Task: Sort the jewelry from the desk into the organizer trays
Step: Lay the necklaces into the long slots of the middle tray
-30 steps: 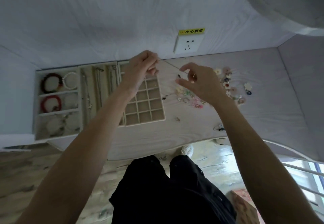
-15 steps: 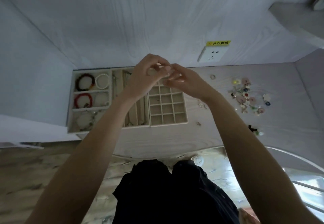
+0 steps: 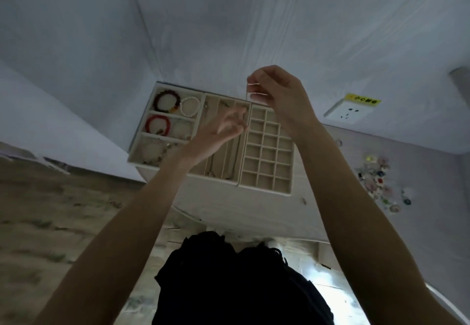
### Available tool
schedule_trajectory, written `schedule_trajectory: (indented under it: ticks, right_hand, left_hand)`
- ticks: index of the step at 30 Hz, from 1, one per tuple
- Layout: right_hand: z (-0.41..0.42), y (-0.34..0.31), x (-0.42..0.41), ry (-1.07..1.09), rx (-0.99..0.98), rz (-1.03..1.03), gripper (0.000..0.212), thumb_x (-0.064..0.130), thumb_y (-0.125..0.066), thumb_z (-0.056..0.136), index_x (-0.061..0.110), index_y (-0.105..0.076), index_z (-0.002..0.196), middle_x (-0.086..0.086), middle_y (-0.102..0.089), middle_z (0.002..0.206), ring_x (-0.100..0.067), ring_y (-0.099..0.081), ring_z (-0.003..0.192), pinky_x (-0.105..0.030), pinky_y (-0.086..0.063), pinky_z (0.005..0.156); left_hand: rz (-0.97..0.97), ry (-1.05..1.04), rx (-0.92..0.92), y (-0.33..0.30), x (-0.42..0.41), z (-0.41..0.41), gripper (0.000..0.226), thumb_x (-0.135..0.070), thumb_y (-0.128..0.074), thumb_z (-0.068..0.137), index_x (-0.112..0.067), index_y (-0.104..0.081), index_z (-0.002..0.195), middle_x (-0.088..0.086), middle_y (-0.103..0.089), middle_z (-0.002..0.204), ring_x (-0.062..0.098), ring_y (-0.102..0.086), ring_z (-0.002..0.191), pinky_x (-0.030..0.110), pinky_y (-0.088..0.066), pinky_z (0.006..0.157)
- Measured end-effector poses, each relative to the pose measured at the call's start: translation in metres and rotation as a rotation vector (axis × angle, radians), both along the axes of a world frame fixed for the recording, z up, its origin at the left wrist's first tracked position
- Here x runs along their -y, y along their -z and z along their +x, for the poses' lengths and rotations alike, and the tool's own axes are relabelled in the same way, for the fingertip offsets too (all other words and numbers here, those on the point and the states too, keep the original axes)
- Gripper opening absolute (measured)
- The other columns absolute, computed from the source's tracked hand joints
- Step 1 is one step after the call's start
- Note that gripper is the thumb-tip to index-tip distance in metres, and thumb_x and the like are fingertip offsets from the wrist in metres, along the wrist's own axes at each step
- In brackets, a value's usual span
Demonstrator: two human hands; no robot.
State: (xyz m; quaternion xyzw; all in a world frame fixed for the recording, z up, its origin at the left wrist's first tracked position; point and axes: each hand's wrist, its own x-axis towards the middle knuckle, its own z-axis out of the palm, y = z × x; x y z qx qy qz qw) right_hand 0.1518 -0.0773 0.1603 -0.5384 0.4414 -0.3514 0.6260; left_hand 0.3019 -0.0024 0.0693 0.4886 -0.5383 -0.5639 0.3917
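The right hand [image 3: 277,93] is raised above the far edge of the organizer trays [image 3: 264,189], its grip pinched together on the top of a thin necklace chain [image 3: 246,95] that hangs straight down toward the long-slot tray [image 3: 203,172] in the middle of the set. The left hand [image 3: 221,131] hovers over that same tray, just below the right hand. Its fingers are loosely spread and blurred; whether they touch the lower part of the chain cannot be told.

Left of the long-slot tray sits the bracelet tray [image 3: 138,141], holding a dark beaded bracelet [image 3: 166,100], a white pearl bracelet [image 3: 190,106] and a red bracelet [image 3: 157,124]. Right of it is the grid tray [image 3: 265,192], whose small cells look bare. Well to the right of the trays, a scatter of small colourful pieces [image 3: 379,184] lies on the table [image 3: 318,212].

The chain is likely very light, limp and prone to tangling or snagging on the slot dividers, so it handles best when held near one end and lowered slowly. The free hand can guide the tail so that it lies lengthwise in one slot. A fine link could slip from a pinch, so a firm fingertip hold close to the clasp seems wise.
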Motion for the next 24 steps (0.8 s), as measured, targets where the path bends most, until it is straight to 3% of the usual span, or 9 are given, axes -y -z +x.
schedule_trajectory:
  ticks: [2,4,8,10,14,16,19,21,24]
  right_hand:
    - [0.001,0.004,0.005,0.054,-0.024,0.024,0.008,0.013,-0.057,0.093,0.008,-0.062,0.090,-0.004,-0.066,0.088,-0.013,-0.064,0.081,-0.027,-0.054,0.079]
    - [-0.001,0.011,0.012,0.123,-0.068,0.030,0.007,0.015,-0.059,0.092,0.009,-0.062,0.089,-0.002,-0.067,0.085,-0.013,-0.065,0.078,-0.025,-0.054,0.074]
    - [-0.001,0.038,0.026,0.184,-0.215,-0.013,0.006,0.017,-0.062,0.090,0.012,-0.064,0.086,-0.001,-0.068,0.078,-0.009,-0.063,0.065,-0.018,-0.048,0.058]
    - [0.002,0.056,0.034,0.179,-0.314,-0.066,0.007,0.019,-0.063,0.089,0.015,-0.066,0.083,0.001,-0.068,0.075,-0.006,-0.060,0.060,-0.018,-0.046,0.057]
    - [0.013,0.092,0.045,0.138,-0.454,-0.142,0.008,0.024,-0.065,0.086,0.017,-0.070,0.085,0.004,-0.066,0.075,-0.008,-0.060,0.069,-0.026,-0.049,0.071]
    - [0.018,0.104,0.048,0.088,-0.503,-0.183,0.010,0.025,-0.066,0.085,0.016,-0.070,0.086,0.004,-0.065,0.076,-0.008,-0.059,0.071,-0.017,-0.046,0.067]
    - [0.028,0.119,0.049,0.007,-0.530,-0.234,0.006,0.020,-0.064,0.087,0.016,-0.068,0.084,0.001,-0.066,0.081,-0.006,-0.058,0.070,-0.006,-0.041,0.061]
    - [0.033,0.128,0.050,-0.030,-0.618,-0.316,0.010,0.022,-0.063,0.088,0.014,-0.069,0.088,-0.001,-0.069,0.088,-0.006,-0.057,0.074,-0.007,-0.039,0.061]
    - [0.036,0.135,0.055,-0.067,-0.768,-0.476,0.013,0.023,-0.062,0.088,0.015,-0.068,0.094,0.002,-0.069,0.093,-0.007,-0.057,0.077,-0.013,-0.038,0.064]
  left_hand:
    - [-0.008,-0.030,0.009,0.005,-0.004,0.004,0.034,-0.052,-0.054,0.086,-0.026,-0.062,0.106,-0.007,-0.064,0.098,0.015,-0.059,0.105,0.044,-0.039,0.105]
    - [-0.027,-0.047,0.022,0.012,-0.012,0.008,0.032,-0.051,-0.050,0.089,-0.022,-0.063,0.093,-0.016,-0.060,0.080,0.012,-0.058,0.086,0.041,-0.041,0.092]
    - [0.000,-0.245,0.203,0.029,-0.037,0.020,0.035,-0.048,-0.041,0.091,-0.022,-0.064,0.091,-0.018,-0.056,0.065,0.008,-0.057,0.072,0.034,-0.041,0.073]
    - [0.016,-0.340,0.279,0.038,-0.052,0.025,0.034,-0.040,-0.043,0.094,-0.014,-0.065,0.092,-0.015,-0.056,0.063,0.002,-0.058,0.070,0.031,-0.041,0.070]
    - [0.084,-0.476,0.486,0.045,-0.079,0.026,0.021,-0.024,-0.051,0.098,-0.013,-0.068,0.100,-0.010,-0.063,0.078,0.013,-0.059,0.078,0.014,-0.039,0.067]
    - [0.105,-0.575,0.526,0.045,-0.091,0.022,0.022,-0.021,-0.054,0.097,-0.011,-0.069,0.110,-0.006,-0.066,0.090,0.012,-0.062,0.085,0.010,-0.040,0.071]
    - [0.138,-0.734,0.558,0.044,-0.100,0.012,0.020,-0.022,-0.060,0.093,-0.013,-0.066,0.110,-0.005,-0.067,0.085,0.007,-0.064,0.071,0.002,-0.041,0.066]
    - [0.150,-0.751,0.632,0.047,-0.100,0.002,0.016,-0.023,-0.063,0.091,-0.013,-0.065,0.104,-0.005,-0.067,0.083,0.007,-0.062,0.068,0.002,-0.040,0.061]
    - [0.048,-0.689,0.748,0.051,-0.093,-0.012,0.011,-0.021,-0.066,0.088,-0.012,-0.070,0.093,0.000,-0.071,0.083,0.014,-0.065,0.074,0.021,-0.049,0.068]
